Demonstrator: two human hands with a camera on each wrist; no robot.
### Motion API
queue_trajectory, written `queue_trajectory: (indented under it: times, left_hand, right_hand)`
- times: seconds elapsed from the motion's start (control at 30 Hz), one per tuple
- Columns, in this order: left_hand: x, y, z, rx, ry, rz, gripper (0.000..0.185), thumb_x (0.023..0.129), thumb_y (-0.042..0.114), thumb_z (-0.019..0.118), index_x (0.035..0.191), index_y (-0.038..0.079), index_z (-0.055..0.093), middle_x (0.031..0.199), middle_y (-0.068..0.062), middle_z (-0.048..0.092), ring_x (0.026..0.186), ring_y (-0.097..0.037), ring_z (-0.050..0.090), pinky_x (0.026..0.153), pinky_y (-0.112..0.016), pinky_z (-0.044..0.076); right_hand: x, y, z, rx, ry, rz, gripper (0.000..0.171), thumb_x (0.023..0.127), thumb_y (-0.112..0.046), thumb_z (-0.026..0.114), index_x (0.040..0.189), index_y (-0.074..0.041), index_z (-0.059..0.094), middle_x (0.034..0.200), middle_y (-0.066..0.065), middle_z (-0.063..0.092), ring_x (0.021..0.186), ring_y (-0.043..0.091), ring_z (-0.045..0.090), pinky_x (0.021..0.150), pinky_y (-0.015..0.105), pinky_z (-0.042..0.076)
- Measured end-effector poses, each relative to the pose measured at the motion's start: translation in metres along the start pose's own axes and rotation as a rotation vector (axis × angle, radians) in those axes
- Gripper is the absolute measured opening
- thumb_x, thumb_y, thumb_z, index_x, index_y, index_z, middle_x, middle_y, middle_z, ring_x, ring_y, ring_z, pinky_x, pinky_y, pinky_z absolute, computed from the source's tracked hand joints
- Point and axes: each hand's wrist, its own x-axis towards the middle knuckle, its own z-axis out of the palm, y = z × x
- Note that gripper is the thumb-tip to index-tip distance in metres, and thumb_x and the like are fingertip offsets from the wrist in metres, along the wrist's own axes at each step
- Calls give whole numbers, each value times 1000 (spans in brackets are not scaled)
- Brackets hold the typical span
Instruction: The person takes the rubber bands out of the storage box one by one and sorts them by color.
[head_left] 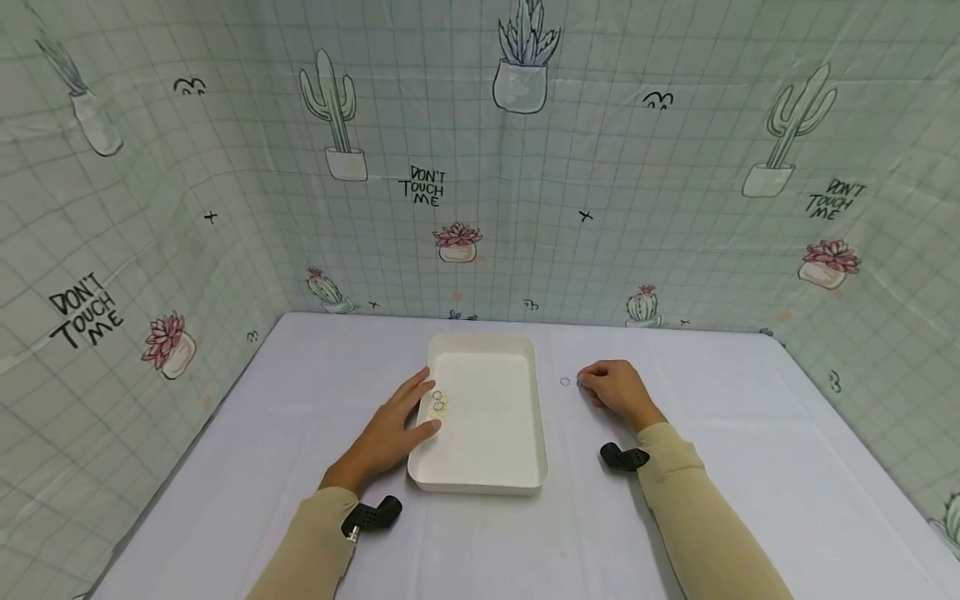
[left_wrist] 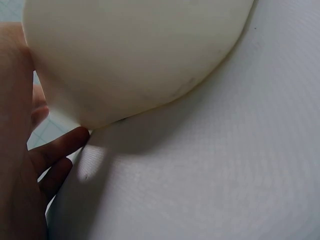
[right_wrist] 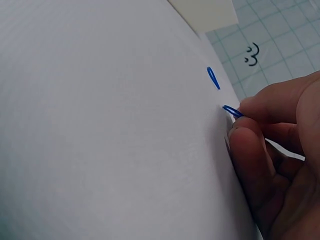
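A white rectangular tray sits mid-table, its underside filling the left wrist view. Small yellowish rings lie inside it by the left rim. My left hand rests on that left rim with fingers straight, fingertips beside the rings. My right hand lies on the table right of the tray, fingertips pinching a small blue ring. A second blue ring lies loose on the cloth just left of those fingertips.
A white cloth covers the table. Cactus-print fabric walls enclose it at the back and both sides. Black wrist cameras sit on my beige sleeves.
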Motion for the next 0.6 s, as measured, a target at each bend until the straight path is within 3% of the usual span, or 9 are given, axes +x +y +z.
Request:
queue_trajectory:
  times: [0.27,0.6]
  left_hand:
    - [4,2,-5,5,0,-2,71,96,33,66,156,8,37,166,3,20,151,-26,19,117,-57,22]
    - [-1,1,0,-3,-2,0,72,95,35,65,155,7,37,166,2,21,151,-27,20,116,-57,23]
  right_hand:
    - [0,0,-2,73,39,12,24,98,-19,62,108,0,72,85,7,66,72,15,60,63,27,55]
    - [-11,16,-14,506,-2,63,41,103,-21,59,130,10,59,109,17,61,86,14,63,78,27,58]
